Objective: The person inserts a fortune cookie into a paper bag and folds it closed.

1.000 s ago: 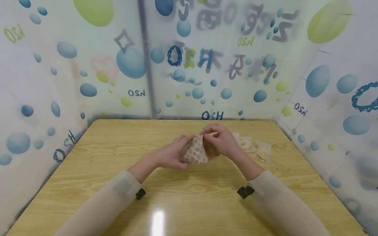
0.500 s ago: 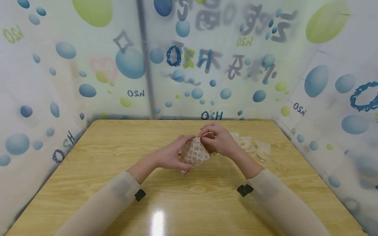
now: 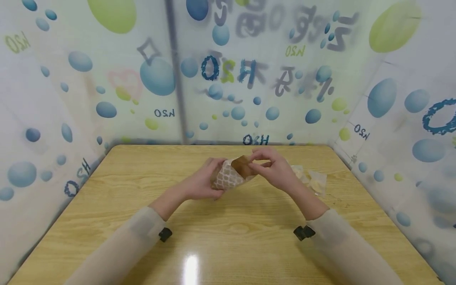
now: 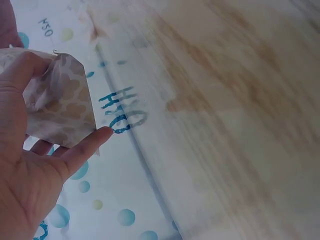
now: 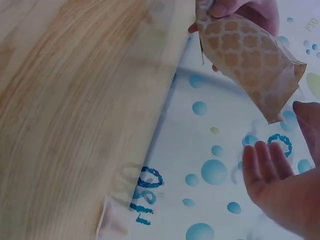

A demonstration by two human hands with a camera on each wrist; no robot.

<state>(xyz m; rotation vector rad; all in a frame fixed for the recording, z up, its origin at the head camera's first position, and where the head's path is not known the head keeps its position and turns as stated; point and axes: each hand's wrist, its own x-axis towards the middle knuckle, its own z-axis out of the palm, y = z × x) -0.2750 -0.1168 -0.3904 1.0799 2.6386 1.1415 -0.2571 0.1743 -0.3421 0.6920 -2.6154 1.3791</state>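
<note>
Indeed, on the white wall covering with blue and green drops [image 3: 164, 128] we can read "H2O", printed in reverse in the head view; the grey characters near the top are blurred and we cannot read them. On the brown paper bag with a white lattice pattern [image 3: 227, 178] we see no letters that we can make out. This bag is above the light wooden table [image 3: 228, 241], its mouth turned toward the right hand [image 3: 278, 171]. The left hand [image 3: 204, 183] pinches the bag between thumb and fingers, which partly hide it. The right thumb and fingers are spread apart just beside the mouth; we cannot tell whether they touch its edge. The small clear packets with pale contents [image 3: 318, 183] lie near the right forearm, one partly covered by it; at the bottom of the right wrist view, a packet is cut off.
</note>
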